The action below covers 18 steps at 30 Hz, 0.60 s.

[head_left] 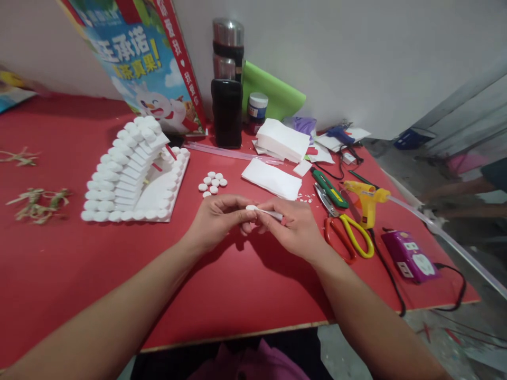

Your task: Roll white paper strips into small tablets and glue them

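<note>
My left hand (222, 217) and my right hand (289, 224) meet over the middle of the red table. Between their fingertips is a white paper strip (269, 212) with a small rounded roll at its left end. The left fingers pinch the roll, and the right fingers close on the strip. Just beyond my left hand lie several small white discs (214, 182). A folded white sheet (272, 179) lies beyond my right hand. To the left stands a white stepped model (129, 174), edged with rows of similar discs.
Right of my hands are scissors (348, 232) with red and yellow handles, a green-handled cutter (329, 187), a yellow glue gun (366, 200) and a purple power socket box (410, 256) with cords. Behind stand a thermos (228, 37) and a printed bag (146, 68). Another person's arm (467, 192) shows at right.
</note>
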Each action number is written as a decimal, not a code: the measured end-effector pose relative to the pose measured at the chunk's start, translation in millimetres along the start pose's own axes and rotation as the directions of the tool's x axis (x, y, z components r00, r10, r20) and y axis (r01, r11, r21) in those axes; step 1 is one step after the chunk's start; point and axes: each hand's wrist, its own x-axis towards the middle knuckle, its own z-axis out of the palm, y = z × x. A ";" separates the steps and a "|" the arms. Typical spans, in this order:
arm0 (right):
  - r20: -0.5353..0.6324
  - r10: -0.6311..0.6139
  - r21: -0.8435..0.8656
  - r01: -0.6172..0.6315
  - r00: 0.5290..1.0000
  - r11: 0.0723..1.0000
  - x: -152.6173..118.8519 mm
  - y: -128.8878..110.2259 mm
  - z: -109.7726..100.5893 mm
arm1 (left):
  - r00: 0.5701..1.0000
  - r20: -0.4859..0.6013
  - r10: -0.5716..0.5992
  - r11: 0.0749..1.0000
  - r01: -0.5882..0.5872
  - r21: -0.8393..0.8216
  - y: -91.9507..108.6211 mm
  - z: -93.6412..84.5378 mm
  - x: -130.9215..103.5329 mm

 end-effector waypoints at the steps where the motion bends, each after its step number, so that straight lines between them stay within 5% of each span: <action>1: -0.004 -0.042 -0.054 0.042 0.999 0.998 0.2 -0.4 -0.5 | 1.000 -0.018 -0.002 1.000 0.002 0.009 0.4 0.3 -0.1; 5: 0.006 -0.114 -0.123 0.114 0.993 0.986 1.1 2.0 -0.4 | 0.996 -0.084 0.013 0.997 -0.007 0.071 4.0 3.5 -1.4; 12: -0.043 0.153 0.053 -0.151 0.987 0.987 1.2 7.8 4.6 | 0.999 -0.006 0.041 0.989 -0.040 0.140 4.4 8.0 -2.0; 15: -0.025 0.198 0.074 -0.196 0.980 0.978 1.2 6.6 4.3 | 0.995 0.079 0.065 0.985 -0.077 0.157 2.8 4.4 -0.4; 18: -0.013 0.212 0.060 -0.211 0.977 0.976 0.8 6.3 4.8 | 0.997 0.042 0.058 0.984 -0.064 0.166 1.5 2.9 -0.6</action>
